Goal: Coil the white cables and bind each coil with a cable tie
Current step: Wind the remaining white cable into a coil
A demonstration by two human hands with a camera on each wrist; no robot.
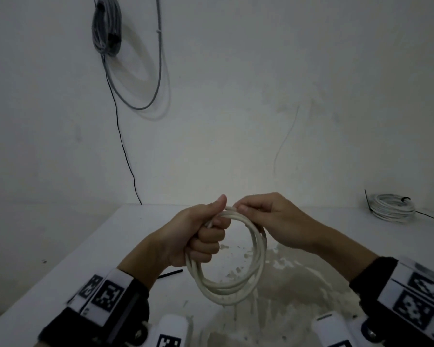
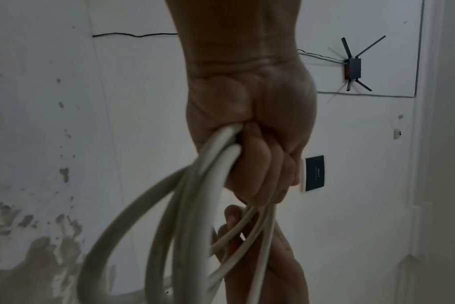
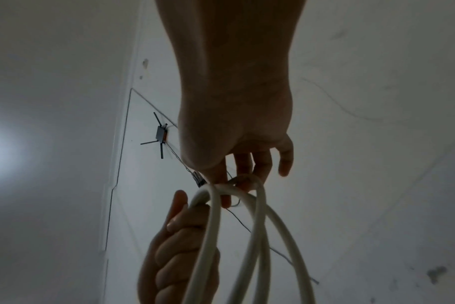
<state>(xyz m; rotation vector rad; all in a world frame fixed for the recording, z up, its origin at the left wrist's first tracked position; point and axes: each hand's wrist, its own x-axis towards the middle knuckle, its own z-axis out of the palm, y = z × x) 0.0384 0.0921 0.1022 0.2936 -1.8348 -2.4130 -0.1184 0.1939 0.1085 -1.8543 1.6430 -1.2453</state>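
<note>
A white cable [image 1: 257,259] wound into a coil of several loops hangs above the table. My left hand [image 1: 206,234] grips the coil's upper left side in a fist, thumb up; the left wrist view shows the loops [image 2: 195,205] leaving that fist [image 2: 260,164]. My right hand [image 1: 266,216] pinches the cable at the top of the coil, just right of the left thumb. The right wrist view shows its fingertips [image 3: 226,197] on the cable [image 3: 260,226] beside the left hand [image 3: 179,257]. A black cable tie [image 1: 170,273] lies on the table under my left wrist.
A bound white coil [image 1: 391,207] with black ties sits at the table's [image 1: 60,284] far right. A grey cable bundle [image 1: 107,26] hangs on the wall, with a thin black wire [image 1: 122,141] running down. The table's near middle is worn and stained.
</note>
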